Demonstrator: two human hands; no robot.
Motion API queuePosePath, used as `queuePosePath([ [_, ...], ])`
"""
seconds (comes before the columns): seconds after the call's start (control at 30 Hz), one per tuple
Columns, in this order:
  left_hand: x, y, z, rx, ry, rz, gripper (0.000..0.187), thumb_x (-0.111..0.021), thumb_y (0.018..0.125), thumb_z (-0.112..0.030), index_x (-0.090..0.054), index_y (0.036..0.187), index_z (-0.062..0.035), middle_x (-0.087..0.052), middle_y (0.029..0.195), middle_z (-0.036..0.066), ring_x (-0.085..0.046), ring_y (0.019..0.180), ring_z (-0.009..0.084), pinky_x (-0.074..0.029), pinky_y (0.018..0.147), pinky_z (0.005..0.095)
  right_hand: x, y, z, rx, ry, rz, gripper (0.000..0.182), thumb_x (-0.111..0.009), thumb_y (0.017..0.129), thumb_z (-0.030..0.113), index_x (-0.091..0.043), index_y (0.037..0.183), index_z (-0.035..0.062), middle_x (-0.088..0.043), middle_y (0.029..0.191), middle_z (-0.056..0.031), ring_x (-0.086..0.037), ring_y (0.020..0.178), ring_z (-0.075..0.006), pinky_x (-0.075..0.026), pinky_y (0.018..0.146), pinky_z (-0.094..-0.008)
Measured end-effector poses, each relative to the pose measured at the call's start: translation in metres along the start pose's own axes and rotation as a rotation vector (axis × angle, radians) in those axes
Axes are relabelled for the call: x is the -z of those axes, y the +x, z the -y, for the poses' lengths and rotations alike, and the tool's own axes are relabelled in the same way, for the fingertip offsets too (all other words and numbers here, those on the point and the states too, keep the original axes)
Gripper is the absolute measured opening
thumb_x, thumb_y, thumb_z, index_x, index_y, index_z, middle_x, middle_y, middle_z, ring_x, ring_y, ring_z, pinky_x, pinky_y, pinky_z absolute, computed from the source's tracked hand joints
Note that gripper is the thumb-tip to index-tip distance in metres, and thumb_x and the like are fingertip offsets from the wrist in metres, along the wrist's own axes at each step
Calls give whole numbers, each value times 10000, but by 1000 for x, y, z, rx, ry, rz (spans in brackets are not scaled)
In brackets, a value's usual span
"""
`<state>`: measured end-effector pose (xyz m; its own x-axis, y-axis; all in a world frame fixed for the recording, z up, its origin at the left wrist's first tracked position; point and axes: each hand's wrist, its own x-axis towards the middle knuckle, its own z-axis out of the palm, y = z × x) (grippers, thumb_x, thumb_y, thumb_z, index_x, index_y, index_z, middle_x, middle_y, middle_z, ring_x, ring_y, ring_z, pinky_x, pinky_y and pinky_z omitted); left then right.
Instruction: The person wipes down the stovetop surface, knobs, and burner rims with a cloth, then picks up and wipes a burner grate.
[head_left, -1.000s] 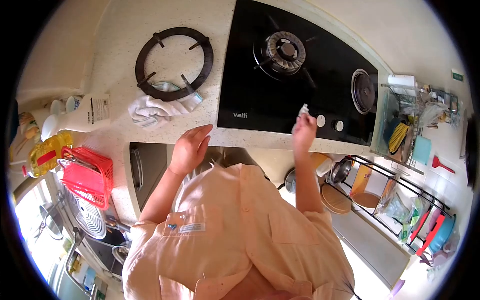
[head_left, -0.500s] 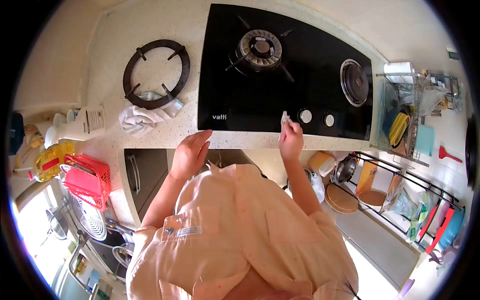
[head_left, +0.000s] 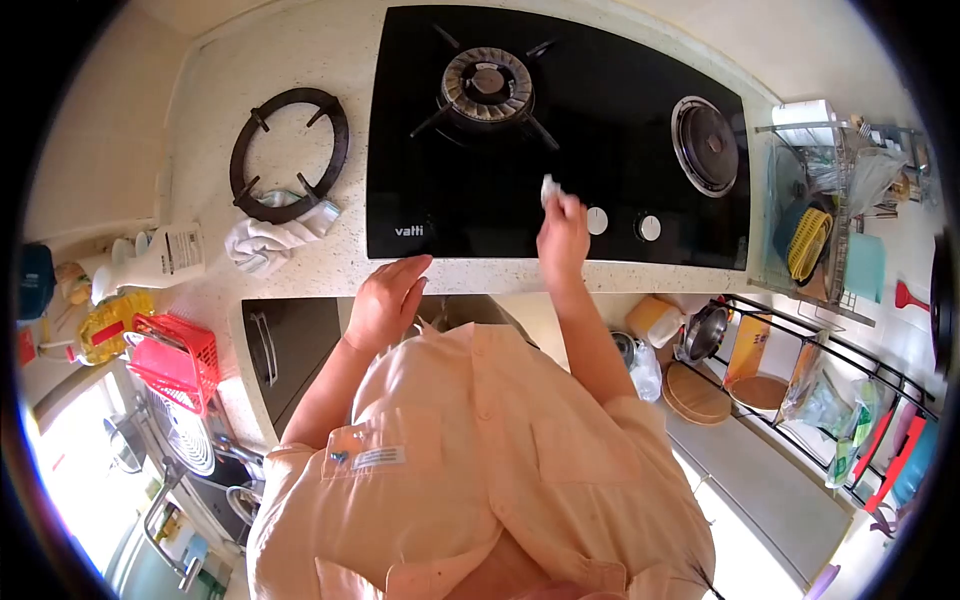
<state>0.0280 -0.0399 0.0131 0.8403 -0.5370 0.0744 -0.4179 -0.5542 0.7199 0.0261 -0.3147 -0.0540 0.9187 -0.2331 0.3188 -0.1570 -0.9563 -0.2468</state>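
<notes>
My right hand point(head_left: 564, 243) is closed on a small wad of white tissue point(head_left: 549, 188), which pokes out past the fingertips over the black glass gas stove point(head_left: 620, 130). Just right of that hand sit two white knobs, the nearer knob point(head_left: 597, 220) and a farther knob point(head_left: 649, 228). My left hand point(head_left: 390, 297) is empty, its fingers stretched out at the counter's front edge below the stove's logo. The stove's left burner point(head_left: 487, 82) stands without its ring; the right burner point(head_left: 705, 145) lies near the far end.
A black pan support ring point(head_left: 240, 150) lies on the counter to the left, partly over a crumpled cloth point(head_left: 265, 247). Beyond it are a white bottle point(head_left: 178, 252), an oil bottle point(head_left: 115, 325) and a red basket point(head_left: 180, 360). At right stands a wire rack point(head_left: 840, 220).
My right hand, with the tissue, has moved forward from the stove's front edge, farther over the glass and left of the knobs. The left hand stays by the counter edge. The view has shifted slightly.
</notes>
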Motion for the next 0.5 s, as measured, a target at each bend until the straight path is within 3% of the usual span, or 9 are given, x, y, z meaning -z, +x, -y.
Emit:
queuePosePath([
  [0.1,-5,2,-8,-13,2,4,274,-572,837,-69,-600,1105,-20,-633,1058,150,-603,940,333,-490,822,393,-2,19,-6,9,-16,-29,250,-588,768,0,-617,1012,47,-566,969,-59,-553,847,-260,-521,666,-354],
  [0.2,-1,-3,-5,35,7,8,274,-575,832,-71,-602,1101,-24,-634,1053,149,-602,940,335,-492,816,397,8,-34,-16,56,78,-159,269,-579,772,-8,-651,1021,68,-589,960,-58,-563,854,-254,-508,687,-346],
  [0.3,-4,-25,1,93,2,2,279,-576,829,-74,-602,1104,-33,-635,1044,147,-601,940,334,-493,812,399,15,-48,-29,56,67,-112,283,-586,767,-8,-658,1033,58,-597,943,-72,-573,843,-256,-497,687,-339],
  [0.33,-6,-28,4,89,15,9,281,-574,829,-74,-601,1106,-37,-633,1043,147,-601,939,334,-494,810,399,13,-35,-26,-17,35,-30,261,-595,782,17,-649,1037,34,-583,895,-91,-571,829,-259,-490,688,-346],
  [0.4,-2,-30,5,82,3,37,283,-570,831,-69,-597,1111,-38,-630,1049,151,-603,932,338,-498,804,395,1,-5,-7,-6,54,-159,132,-587,849,112,-634,936,23,-575,812,-90,-573,766,-250,-477,636,-362],
  [0.43,3,-30,4,81,-4,39,286,-573,830,-65,-599,1114,-37,-630,1054,154,-607,929,339,-501,801,390,2,4,16,-630,658,123,191,-540,914,209,-583,825,46,-550,716,-81,-562,680,-247,-452,577,-388],
  [0.47,9,-28,4,77,-10,44,288,-576,830,-61,-600,1116,-37,-630,1059,158,-610,925,341,-505,797,384,-20,0,29,-266,347,-58,267,-504,941,275,-537,773,69,-529,658,-70,-543,612,-248,-427,537,-397],
  [0.5,15,-27,5,82,7,50,285,-575,830,-60,-601,1113,-37,-632,1056,155,-611,924,335,-504,795,386,-28,-2,56,-411,474,125,245,-499,941,267,-549,801,71,-524,685,-80,-543,647,-264,-441,556,-397],
])
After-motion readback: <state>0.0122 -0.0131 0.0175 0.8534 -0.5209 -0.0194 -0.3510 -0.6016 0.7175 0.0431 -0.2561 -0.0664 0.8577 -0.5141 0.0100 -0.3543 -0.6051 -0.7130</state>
